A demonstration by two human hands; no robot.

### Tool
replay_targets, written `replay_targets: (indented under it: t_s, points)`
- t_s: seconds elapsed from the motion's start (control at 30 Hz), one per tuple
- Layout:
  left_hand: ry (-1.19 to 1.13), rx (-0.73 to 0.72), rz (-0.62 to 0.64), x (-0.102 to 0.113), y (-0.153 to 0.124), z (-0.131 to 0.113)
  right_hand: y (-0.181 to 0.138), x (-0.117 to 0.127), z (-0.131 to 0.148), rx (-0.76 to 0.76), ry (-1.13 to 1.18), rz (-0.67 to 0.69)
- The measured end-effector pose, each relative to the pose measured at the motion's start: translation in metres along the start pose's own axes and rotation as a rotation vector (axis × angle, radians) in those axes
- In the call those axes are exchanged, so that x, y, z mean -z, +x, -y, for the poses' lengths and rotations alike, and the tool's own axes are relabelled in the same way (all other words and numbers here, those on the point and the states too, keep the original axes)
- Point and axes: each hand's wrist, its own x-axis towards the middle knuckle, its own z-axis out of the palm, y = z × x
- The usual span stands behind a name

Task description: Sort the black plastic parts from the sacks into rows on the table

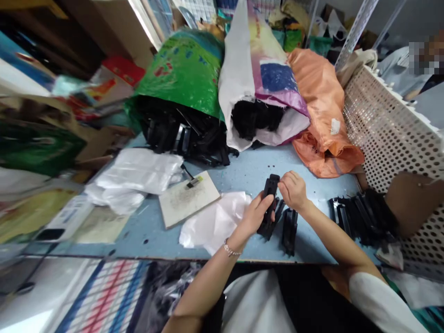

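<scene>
My left hand (258, 213) is wrapped round a long black plastic part (272, 185), held tilted above the blue table. Close beside the part's upper end, my right hand (293, 190) has its fingers curled into a pinch. Whatever may be between those fingers is too small to make out. Below my hands, more black parts lie on the table, among them one black plastic piece (289, 231) below my right wrist. A white plastic bag (217, 222) lies flat to the left of my left hand.
Black parts spill from a green sack (183, 69); a white and purple sack (258, 69) also holds black pieces. An orange sack (319, 101) stands beside a perforated white panel (391, 134). Left are stacked clear bags (138, 171) and a pale board (189, 199). Another person's sleeve (398, 64) shows at right.
</scene>
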Motion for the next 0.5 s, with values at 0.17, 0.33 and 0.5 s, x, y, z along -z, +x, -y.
replay_targets:
  t_s: [0.17,0.33,0.5]
  points:
    - [-0.069,-0.006,-0.172,0.005,0.012,0.009,-0.027,0.007,0.019,-0.232,0.048,0.195]
    - [-0.105,0.002,-0.132,0.002,0.011,0.010,-0.068,0.001,0.040,0.256,-0.134,0.233]
    - [0.154,-0.170,-0.294,0.008,0.026,0.031,-0.078,-0.009,0.041,0.158,-0.108,0.301]
